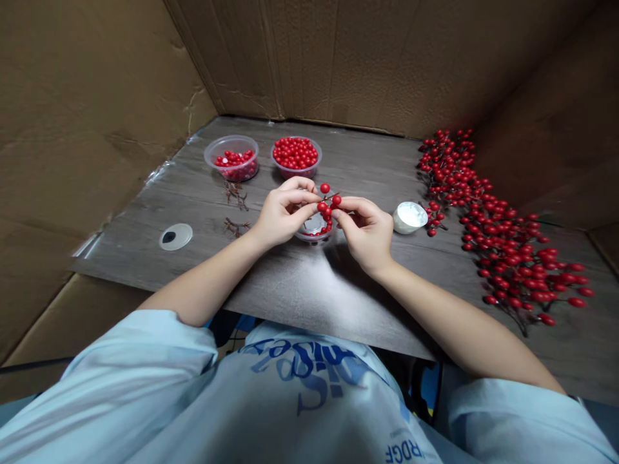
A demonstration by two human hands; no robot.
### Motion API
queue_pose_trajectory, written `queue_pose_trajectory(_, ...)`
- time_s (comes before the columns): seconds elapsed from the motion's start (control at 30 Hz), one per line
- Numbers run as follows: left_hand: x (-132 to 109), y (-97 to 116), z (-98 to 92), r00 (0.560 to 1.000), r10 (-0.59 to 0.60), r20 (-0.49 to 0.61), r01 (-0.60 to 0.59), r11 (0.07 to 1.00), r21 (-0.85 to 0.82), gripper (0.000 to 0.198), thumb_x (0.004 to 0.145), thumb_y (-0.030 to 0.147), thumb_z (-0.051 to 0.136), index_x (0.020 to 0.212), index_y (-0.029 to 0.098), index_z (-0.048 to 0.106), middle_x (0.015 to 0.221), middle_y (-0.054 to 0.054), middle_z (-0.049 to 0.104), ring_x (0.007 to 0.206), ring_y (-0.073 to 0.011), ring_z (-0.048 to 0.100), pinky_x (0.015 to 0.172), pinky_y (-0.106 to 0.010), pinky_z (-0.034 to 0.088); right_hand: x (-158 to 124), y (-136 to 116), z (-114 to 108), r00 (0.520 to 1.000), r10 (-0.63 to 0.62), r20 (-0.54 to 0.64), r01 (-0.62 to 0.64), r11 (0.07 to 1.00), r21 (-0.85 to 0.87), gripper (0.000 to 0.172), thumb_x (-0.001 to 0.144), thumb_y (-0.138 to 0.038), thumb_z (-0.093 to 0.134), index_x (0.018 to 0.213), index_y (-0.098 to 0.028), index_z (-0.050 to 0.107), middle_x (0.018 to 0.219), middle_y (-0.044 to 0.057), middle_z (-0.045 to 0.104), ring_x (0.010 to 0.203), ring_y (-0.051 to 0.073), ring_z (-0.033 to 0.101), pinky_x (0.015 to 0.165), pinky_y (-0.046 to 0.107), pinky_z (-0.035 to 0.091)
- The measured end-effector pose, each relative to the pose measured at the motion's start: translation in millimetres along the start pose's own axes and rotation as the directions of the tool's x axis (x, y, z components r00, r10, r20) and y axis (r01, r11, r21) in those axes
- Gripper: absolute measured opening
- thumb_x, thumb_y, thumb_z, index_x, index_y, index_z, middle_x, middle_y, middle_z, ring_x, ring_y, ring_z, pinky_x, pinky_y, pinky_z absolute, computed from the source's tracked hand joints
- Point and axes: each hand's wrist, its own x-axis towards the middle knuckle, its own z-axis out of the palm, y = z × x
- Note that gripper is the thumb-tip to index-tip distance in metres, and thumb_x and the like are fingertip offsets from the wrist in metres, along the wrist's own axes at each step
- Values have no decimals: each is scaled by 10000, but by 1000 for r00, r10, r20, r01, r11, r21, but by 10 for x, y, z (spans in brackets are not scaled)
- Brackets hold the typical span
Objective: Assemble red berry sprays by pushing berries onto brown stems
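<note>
Above a small clear tub in the middle of the table, my two hands meet at a sprig of artificial red berries. My left hand pinches the sprig from the left, thumb and fingers pressed together. At the sprig's right side, the thumb and forefinger of my right hand close on a red berry. Several berries sit on the thin brown twig between the hands. More red berries lie in the tub below, which the hands partly cover.
Behind my hands stand a tub full of red berries and a part-filled tub. Bare brown twigs and a white disc lie left. A small white-filled cup and piled berry sprigs are right. Cardboard walls surround the table.
</note>
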Motion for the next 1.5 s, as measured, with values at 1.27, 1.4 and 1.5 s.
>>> queue_pose_trajectory(1.27,387,399,302,928,120,354,-143,989,38,257,793,378,611,921,174,701,1091,-84,549,670,-53,525,536,-176,443,321,-282,-1006,960,187,208,-125,953,-277,149,759,-274,616,730,-131,642,732,58,647,635,124,557,532,229,411)
queue_pose_trajectory(1.4,444,377,416,912,123,392,-66,986,-154,452,706,479,687,1068,211,642,1202,-96,503,755,-75,580,638,-206,518,278,-226,-1188,927,369,72,-363,928,-85,262,703,-385,676,707,-134,601,638,30,586,511,77,470,458,205,364)
queue_pose_trajectory(1.5,479,349,532,930,96,354,-31,982,-184,582,621,432,767,1126,202,590,1192,-100,514,798,-90,600,660,-196,530,249,-197,-1301,886,464,-1,-463,885,45,319,628,-419,731,673,-138,588,627,26,573,505,76,471,421,193,346)
